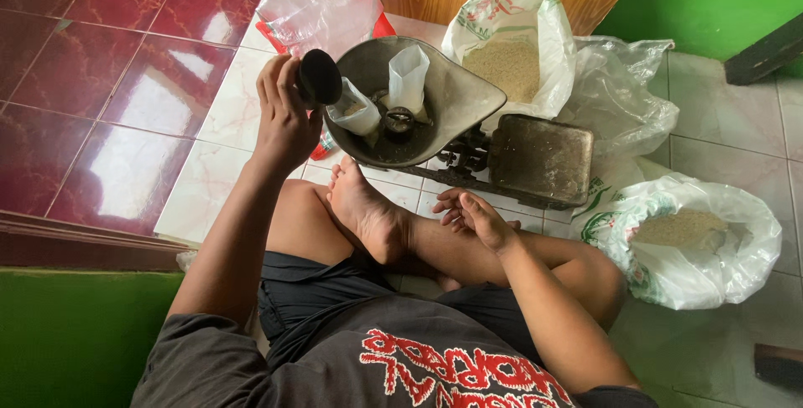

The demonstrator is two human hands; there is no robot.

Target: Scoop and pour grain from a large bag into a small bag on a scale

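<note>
Grain sacks (510, 48): two; hands (284, 119): two.

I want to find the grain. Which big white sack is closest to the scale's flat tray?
The sack by the wooden door, standing just behind the flat tray. The other grain sack sits farther off, near the person's knee.

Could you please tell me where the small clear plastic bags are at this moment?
In the head view, the two small clear plastic bags stand inside the metal scale pan, left of centre, just right of the left hand.
</note>
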